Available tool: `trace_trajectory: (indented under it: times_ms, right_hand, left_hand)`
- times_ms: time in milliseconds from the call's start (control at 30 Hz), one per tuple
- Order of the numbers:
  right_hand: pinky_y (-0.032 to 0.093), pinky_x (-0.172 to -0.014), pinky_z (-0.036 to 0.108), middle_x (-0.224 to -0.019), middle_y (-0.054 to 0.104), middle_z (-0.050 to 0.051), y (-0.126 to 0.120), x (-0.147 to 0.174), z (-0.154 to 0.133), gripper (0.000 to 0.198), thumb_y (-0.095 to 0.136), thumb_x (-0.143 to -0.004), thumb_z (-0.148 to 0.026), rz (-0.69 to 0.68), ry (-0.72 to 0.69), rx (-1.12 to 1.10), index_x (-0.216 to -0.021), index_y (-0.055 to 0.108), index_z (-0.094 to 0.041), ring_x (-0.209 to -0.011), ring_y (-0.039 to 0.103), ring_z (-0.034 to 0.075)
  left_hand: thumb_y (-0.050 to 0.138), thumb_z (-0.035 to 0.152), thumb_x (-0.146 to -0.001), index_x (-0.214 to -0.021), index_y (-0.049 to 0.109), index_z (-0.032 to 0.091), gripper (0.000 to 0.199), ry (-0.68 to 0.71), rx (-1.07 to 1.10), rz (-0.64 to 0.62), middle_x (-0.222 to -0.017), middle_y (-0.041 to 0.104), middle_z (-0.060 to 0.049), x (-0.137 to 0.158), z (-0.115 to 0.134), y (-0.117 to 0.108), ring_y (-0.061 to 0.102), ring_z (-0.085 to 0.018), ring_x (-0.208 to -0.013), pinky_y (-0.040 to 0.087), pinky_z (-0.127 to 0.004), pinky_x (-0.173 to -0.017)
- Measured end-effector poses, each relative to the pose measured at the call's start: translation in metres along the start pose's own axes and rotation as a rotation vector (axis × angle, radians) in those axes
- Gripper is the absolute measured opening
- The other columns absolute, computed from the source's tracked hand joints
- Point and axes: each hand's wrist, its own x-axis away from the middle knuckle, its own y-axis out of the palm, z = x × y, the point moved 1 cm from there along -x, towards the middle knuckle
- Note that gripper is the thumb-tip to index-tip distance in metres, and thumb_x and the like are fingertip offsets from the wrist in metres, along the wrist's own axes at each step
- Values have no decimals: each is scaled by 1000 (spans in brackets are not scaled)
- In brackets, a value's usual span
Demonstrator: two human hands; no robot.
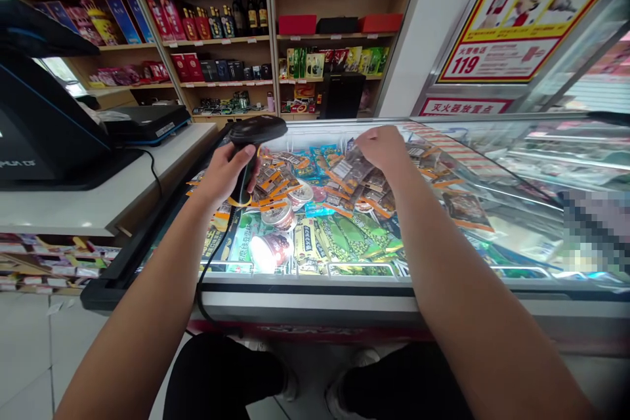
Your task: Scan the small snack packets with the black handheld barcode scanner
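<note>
A black handheld barcode scanner [256, 129] is in my left hand [224, 174], fingers wrapped round its handle, over the left part of the chest freezer [315, 305]. Its dark cable [207, 266] hangs down over the freezer's front edge. To the right, my right hand [384, 146] is closed on the upper edge of a dark wrapped packet [350, 167] that shows a white barcode label. Beneath both hands lie brown packets with orange edges [273, 185], green wrapped packets [344, 239] and several round tubs [278, 215].
At the left, a counter [147, 184] carries a black checkout machine [44, 105] and a flat black device [145, 121]. Shelves [216, 42] of boxes and bottles stand behind the freezer. A sliding glass lid [492, 170] covers its right part.
</note>
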Motion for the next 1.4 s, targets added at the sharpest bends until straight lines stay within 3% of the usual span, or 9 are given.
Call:
trace_trajectory:
  times_ms: [133,233,333,433,533,733,933,1200,1400]
  right_hand:
    - [39,-103,66,-133,62,23,11,13,-11,29,64,-89,-22,149,-138,293,-116,73,-17,-129,51,45]
    - [51,-94,47,-116,72,15,48,44,-38,26,60,-95,-30,-113,-371,45,-113,72,-17,-107,66,31]
    - [53,-86,44,-115,72,17,88,72,-56,48,58,-97,-59,-382,-347,-64,-113,73,-16,-100,68,32]
    - [49,-97,52,-124,68,21,115,84,-60,66,58,-92,-73,-364,-331,4,-123,71,-17,-119,61,39]
    - [44,-104,53,-124,68,19,127,83,-57,59,70,-87,-65,-307,-346,5,-121,72,-17,-124,58,39]
    - [50,-101,47,-111,74,13,120,74,-56,24,79,-82,-31,-254,-346,-328,-100,73,-16,-111,67,30]
    - [59,-81,35,-100,77,8,92,61,-50,19,68,-87,-33,-298,-24,-775,-98,74,-18,-93,72,21]
    - [54,-66,27,-98,75,6,55,45,-43,30,67,-87,-43,-122,-42,-620,-101,77,-19,-78,66,17]
    - [50,-63,29,-89,73,6,50,42,-43,22,71,-85,-36,-136,-42,-663,-93,77,-18,-70,58,16]
  left_hand:
    - [70,65,-81,-91,55,20,49,27,50,175,-65,61,2,-5,2,-4,54,-10,-39,39,-24,-38]
    - [68,67,-82,-95,57,19,50,29,30,219,-64,61,3,-7,2,-5,53,-10,-39,38,-25,-38]
    - [67,65,-84,-92,56,19,48,19,26,226,-63,61,2,-7,1,-6,53,-11,-39,37,-25,-38]
    - [68,63,-84,-88,55,20,45,8,36,228,-65,61,1,-7,-1,-5,53,-10,-38,37,-25,-38]
    - [68,62,-85,-88,54,20,45,12,30,210,-66,61,1,-8,-3,-4,53,-10,-38,38,-25,-38]
    - [67,62,-87,-85,53,21,44,28,-31,150,-68,61,1,-8,-8,-5,55,-11,-39,41,-25,-39]
    - [68,61,-87,-87,56,21,42,2,-117,33,-68,62,1,-3,-7,-5,55,-11,-41,40,-25,-39]
    - [63,59,-92,-84,58,19,42,-111,-299,-221,-68,63,-1,7,0,4,59,-13,-46,44,-26,-46]
    - [63,58,-93,-84,57,19,41,-88,-276,-243,-72,62,0,7,-3,5,59,-12,-47,44,-27,-47]
